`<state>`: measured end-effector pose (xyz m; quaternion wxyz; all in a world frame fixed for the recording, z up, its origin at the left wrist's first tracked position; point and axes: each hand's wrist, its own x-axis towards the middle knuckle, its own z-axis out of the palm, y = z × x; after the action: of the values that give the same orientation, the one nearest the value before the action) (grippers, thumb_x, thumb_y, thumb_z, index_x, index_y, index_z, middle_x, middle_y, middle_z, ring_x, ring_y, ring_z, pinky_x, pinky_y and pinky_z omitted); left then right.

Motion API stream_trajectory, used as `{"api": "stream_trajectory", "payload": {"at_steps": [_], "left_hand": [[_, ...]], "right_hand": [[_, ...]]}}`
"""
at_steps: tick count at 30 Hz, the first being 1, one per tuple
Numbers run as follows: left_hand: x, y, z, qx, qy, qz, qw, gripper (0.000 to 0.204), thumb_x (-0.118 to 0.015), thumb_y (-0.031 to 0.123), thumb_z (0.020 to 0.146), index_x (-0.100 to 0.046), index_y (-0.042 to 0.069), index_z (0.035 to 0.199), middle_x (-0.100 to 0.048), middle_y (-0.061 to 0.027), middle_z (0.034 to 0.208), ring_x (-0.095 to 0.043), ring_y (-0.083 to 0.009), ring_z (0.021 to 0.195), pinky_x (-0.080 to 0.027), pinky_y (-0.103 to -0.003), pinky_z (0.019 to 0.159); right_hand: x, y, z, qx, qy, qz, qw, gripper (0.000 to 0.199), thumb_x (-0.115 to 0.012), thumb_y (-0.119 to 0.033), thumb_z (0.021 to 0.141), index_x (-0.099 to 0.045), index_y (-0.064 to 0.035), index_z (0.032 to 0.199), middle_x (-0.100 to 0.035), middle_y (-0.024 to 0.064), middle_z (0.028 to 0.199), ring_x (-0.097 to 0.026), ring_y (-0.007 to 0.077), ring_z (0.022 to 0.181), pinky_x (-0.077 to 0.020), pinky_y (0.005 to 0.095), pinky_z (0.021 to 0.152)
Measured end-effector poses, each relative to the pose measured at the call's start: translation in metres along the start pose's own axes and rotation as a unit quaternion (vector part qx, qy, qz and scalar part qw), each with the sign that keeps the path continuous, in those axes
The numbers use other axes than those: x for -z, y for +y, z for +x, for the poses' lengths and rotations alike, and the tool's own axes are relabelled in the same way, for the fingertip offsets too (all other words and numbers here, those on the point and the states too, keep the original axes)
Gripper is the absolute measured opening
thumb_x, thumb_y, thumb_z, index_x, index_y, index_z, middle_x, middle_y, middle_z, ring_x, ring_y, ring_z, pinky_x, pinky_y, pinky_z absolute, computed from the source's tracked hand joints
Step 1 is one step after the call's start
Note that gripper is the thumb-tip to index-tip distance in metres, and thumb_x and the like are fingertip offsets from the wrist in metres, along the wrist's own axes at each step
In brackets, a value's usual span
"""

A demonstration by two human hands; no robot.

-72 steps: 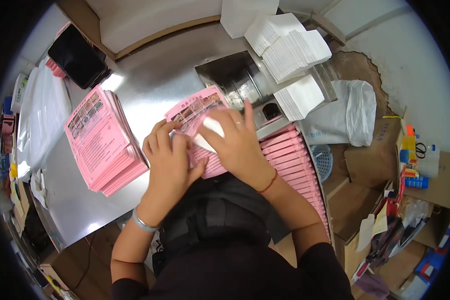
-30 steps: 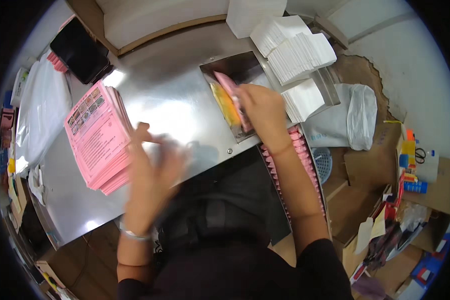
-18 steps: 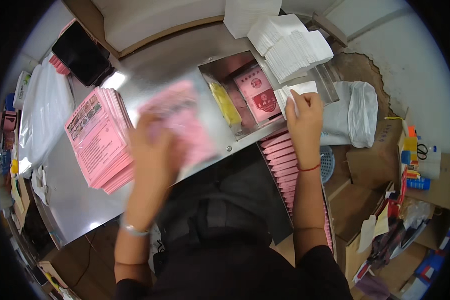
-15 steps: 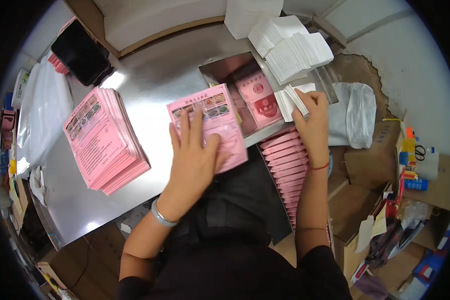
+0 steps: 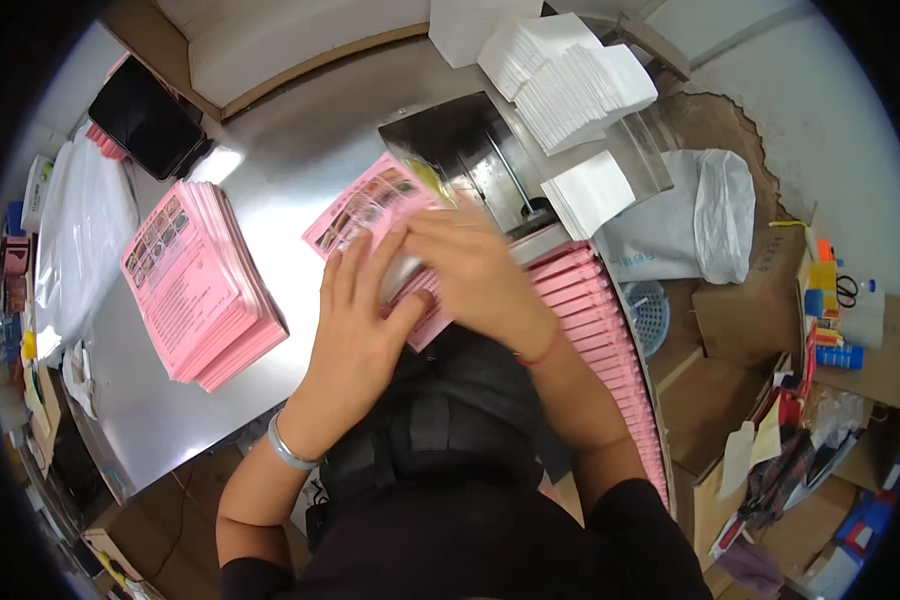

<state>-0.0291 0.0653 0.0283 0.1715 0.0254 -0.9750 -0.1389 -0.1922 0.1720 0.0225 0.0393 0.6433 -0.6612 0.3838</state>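
In front of me, a pink printed packet (image 5: pixel 368 202) with small food pictures lies tilted at the near table edge. My left hand (image 5: pixel 355 310) rests on it, fingers stretched out and thumb apart. Close beside, my right hand (image 5: pixel 475 265) reaches over the same packet; its fingers are smeared by motion. A pale patch shows between the hands, but I cannot make out what it is. Right of them, a small stack of white folded napkins (image 5: pixel 595 195) sits by a dark rectangular opening (image 5: pixel 470 150) with a metal rod inside.
A pile of pink packets (image 5: pixel 195 290) stands on the metal table (image 5: pixel 270 210) at left, a black phone (image 5: pixel 145 115) behind it. More napkins (image 5: pixel 575 85) are stacked at the back. A row of pink packets (image 5: pixel 595 330) runs down my right side. Beyond are a white bag (image 5: pixel 700 215) and cardboard boxes (image 5: pixel 750 300).
My right hand has moved left from the napkin stack, where it pinched some napkins, to the packet by my left hand. The pink packet seen in the opening no longer shows there.
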Motion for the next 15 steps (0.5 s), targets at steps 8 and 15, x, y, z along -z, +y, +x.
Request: {"api": "stream_trajectory", "payload": {"at_steps": [8, 15], "left_hand": [[0.002, -0.010, 0.051, 0.085, -0.077, 0.091, 0.989, 0.057, -0.077, 0.052, 0.070, -0.063, 0.009, 0.105, -0.041, -0.0239, 0.148, -0.037, -0.0439, 0.134, -0.034, -0.065, 0.101], [-0.005, -0.006, 0.005, 0.148, 0.016, 0.095, 0.984, 0.057, -0.074, 0.048, 0.075, -0.063, 0.007, 0.113, -0.047, -0.0255, 0.142, -0.057, -0.0285, 0.085, -0.044, -0.042, 0.074]], "right_hand": [[0.050, 0.037, -0.036, -0.196, 0.103, -0.344, 0.912, 0.023, -0.065, -0.004, 0.086, -0.067, 0.0050, 0.108, -0.060, 0.0138, 0.101, -0.054, 0.0308, 0.094, -0.0473, 0.0415, 0.080], [0.076, 0.051, -0.047, -0.206, 0.078, -0.238, 0.946, 0.027, -0.063, -0.004, 0.085, -0.069, 0.0018, 0.110, -0.058, 0.0144, 0.100, -0.057, 0.0304, 0.096, -0.0469, 0.0385, 0.086]]}}
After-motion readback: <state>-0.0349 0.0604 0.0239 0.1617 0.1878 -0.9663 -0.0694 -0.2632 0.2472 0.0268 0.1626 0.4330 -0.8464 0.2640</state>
